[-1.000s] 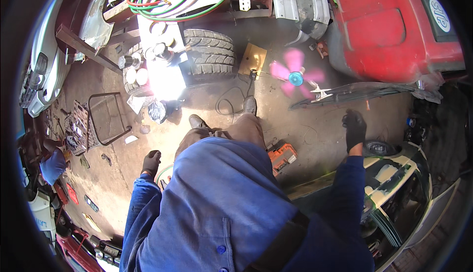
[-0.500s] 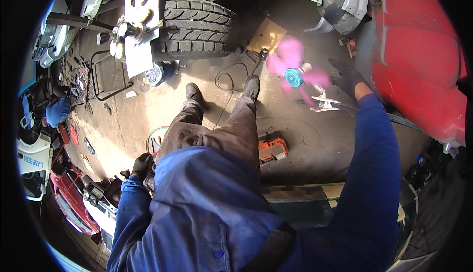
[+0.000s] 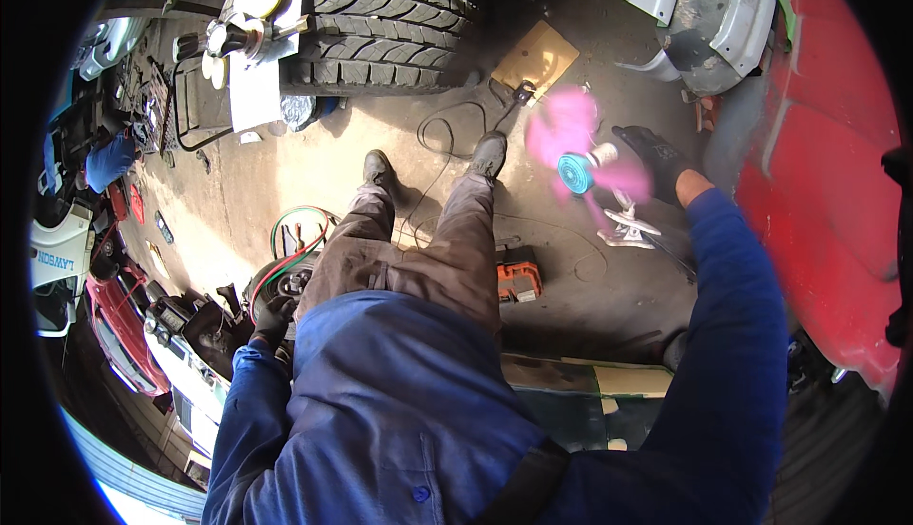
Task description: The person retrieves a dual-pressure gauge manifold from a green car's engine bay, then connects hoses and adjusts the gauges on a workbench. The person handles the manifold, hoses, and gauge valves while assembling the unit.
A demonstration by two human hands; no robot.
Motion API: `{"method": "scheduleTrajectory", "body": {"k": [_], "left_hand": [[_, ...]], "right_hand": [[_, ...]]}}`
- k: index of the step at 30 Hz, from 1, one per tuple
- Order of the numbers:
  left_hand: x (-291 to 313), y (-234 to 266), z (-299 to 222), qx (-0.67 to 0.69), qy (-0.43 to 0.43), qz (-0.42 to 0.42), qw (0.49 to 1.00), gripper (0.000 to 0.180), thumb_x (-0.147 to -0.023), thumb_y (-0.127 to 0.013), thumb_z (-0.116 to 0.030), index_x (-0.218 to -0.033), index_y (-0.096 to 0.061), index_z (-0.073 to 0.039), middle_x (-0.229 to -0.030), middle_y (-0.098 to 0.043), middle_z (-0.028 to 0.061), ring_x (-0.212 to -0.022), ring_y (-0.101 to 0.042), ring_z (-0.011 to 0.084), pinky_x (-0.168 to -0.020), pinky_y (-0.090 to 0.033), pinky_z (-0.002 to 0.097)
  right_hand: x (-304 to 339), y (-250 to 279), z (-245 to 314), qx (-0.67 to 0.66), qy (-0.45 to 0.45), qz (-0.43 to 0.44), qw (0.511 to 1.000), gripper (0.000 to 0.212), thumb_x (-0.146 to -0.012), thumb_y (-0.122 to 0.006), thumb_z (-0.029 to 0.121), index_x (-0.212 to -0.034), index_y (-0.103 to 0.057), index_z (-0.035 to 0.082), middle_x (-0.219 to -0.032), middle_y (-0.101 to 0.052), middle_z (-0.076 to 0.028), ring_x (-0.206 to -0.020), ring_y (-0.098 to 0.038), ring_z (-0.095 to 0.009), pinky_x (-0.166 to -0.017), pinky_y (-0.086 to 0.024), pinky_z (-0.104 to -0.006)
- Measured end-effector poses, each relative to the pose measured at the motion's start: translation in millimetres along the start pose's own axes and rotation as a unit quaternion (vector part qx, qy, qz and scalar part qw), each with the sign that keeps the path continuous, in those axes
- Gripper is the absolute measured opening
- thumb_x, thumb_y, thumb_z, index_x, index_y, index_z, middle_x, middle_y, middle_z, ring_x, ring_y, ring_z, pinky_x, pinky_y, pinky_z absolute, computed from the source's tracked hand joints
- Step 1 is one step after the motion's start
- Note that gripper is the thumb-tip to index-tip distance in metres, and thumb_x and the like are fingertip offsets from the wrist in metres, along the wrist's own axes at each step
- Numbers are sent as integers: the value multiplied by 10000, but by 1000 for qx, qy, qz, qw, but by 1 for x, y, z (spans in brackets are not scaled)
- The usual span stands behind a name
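The clip-on fan [image 3: 576, 174], with pink blades and a teal hub, stood over the concrete floor [image 3: 561, 320], forward and to the right of the person's right shoe [image 3: 488, 156]. Its blades were blurred, consistent with rotation. The white spring clamp [image 3: 628, 228] showed just below the hub; what it was fixed to could not be determined.

The gloved right hand [image 3: 656, 162] was at the fan's rear side, close by the cream motor housing [image 3: 604, 155]. Its fingers appeared extended and partly open; contact with the housing could not be confirmed. The gloved left hand [image 3: 274, 316] was low at the person's left, beside the red and green hoses [image 3: 306, 261]; whether its fingers gripped anything could not be told.

The step in hand was judged to be a reach to the fan. The next move appeared to call for a hold on the housing or clamp from behind, fingers clear of the blades.

Further out lay a black cable [image 3: 439, 135], a brown board [image 3: 544, 57] and an orange-and-black tool case [image 3: 519, 280]. A treaded tyre [image 3: 385, 35] stood ahead; red vehicle bodywork [image 3: 832, 173] flanked the right.
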State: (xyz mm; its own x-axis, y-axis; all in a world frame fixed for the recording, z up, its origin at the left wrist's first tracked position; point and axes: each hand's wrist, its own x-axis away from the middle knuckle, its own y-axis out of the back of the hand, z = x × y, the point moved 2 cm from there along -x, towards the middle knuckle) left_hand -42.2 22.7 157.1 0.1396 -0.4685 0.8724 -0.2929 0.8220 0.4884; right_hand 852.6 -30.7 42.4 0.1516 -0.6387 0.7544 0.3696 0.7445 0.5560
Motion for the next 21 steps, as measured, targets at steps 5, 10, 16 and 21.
{"method": "scheduleTrajectory", "body": {"k": [5,10,16,21], "left_hand": [[10,-9,-7,-13,-29,1,999,322,-1092,-656,-221,-1270,-778,19,-1185,-820,163,-1104,-752,270,-996,-556,391],[16,-13,-5,-11,3,13,1000,337,-1093,-663,-249,-1292,-778,-2,-1224,-816,179,-1164,-755,304,-1030,-550,397],[14,-13,-10,-19,-7,6,1000,336,-1093,-656,-254,-1288,-780,-10,-1244,-813,180,-1196,-750,315,-1049,-542,406],[15,-15,-15,-12,-7,7,1000,329,-1093,-647,-239,-1282,-780,-5,-1239,-811,186,-1200,-748,314,-1060,-536,403]], "right_hand": [[-25,-16,17,-30,62,17,997,769,-916,-787,511,-1512,-613,57,-1576,-566,-237,-1418,-597,-396,-1190,-475,-463],[-34,-31,33,-39,101,-15,994,566,-896,-778,445,-1308,-683,68,-1318,-685,-210,-1224,-671,-405,-1037,-557,-485],[-37,-25,41,67,133,19,989,572,-1022,-673,481,-1492,-628,158,-1553,-601,-157,-1394,-623,-336,-1163,-512,-439],[-30,-29,28,-134,52,11,990,476,-980,-757,311,-1384,-675,72,-1397,-673,-220,-1296,-655,-366,-1120,-513,-443]]}}
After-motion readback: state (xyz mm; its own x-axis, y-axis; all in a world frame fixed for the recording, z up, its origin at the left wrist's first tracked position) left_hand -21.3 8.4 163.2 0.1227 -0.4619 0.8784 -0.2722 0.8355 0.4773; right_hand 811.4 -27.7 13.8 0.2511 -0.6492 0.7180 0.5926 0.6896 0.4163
